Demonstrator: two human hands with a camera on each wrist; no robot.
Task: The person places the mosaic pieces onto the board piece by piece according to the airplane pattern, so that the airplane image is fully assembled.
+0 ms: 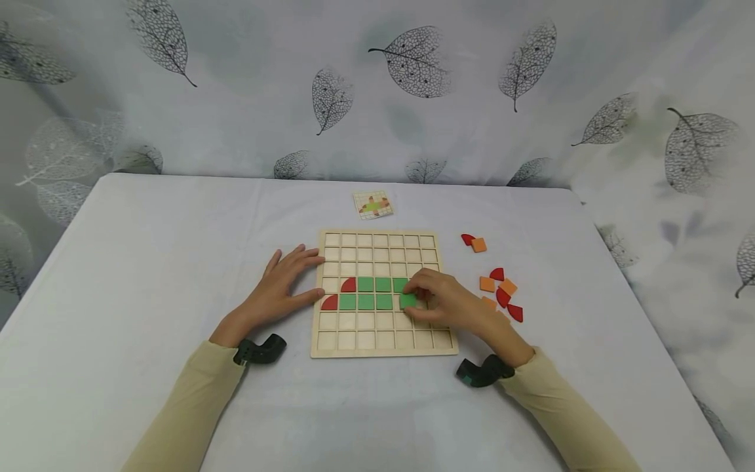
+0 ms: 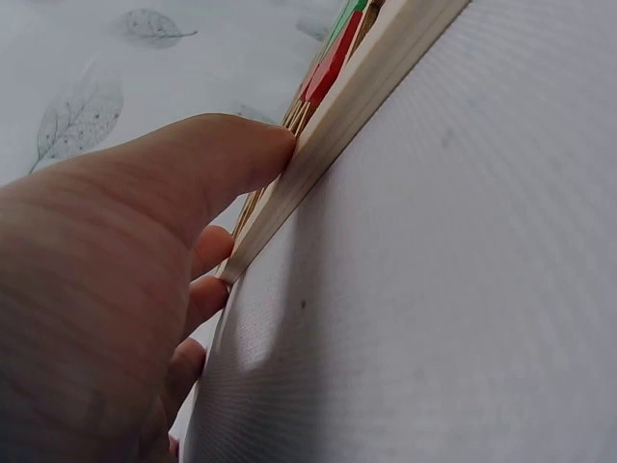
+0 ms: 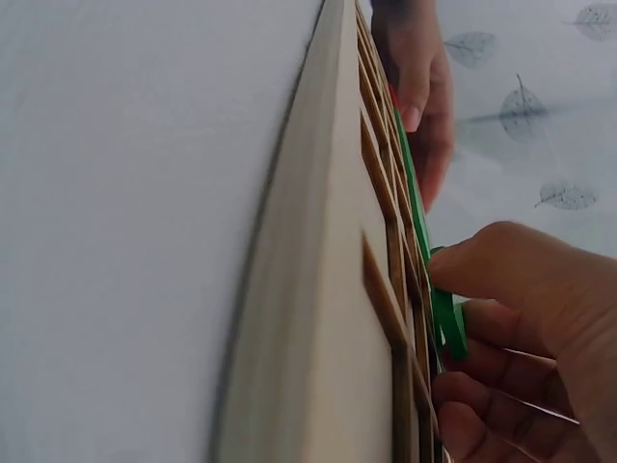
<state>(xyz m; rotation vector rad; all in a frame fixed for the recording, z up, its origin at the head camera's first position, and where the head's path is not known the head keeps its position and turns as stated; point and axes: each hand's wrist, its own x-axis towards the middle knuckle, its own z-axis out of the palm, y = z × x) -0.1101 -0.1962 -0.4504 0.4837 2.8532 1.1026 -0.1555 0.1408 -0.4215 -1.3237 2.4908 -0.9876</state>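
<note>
Left hand (image 1: 286,280) spread against the wooden grid board (image 1: 383,354), the right hand (image 1: 448,298) pinched a green square (image 1: 407,301), eight tiles (image 1: 366,301) set leftward, orange squares (image 1: 487,284) unplaced rightward.

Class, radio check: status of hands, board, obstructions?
Left hand touching wooden grid board, left edge. Right hand pinching green square tile. Right forearm partly hiding orange square tiles.

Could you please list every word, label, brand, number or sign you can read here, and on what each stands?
No text is readable in any view.
Small card: a coloured picture on a grid; any lettering would be too small to read.
Board and green tiles: no lettering visible.
Dark right-wrist device: a faint greenish mark, too small to read.
</note>
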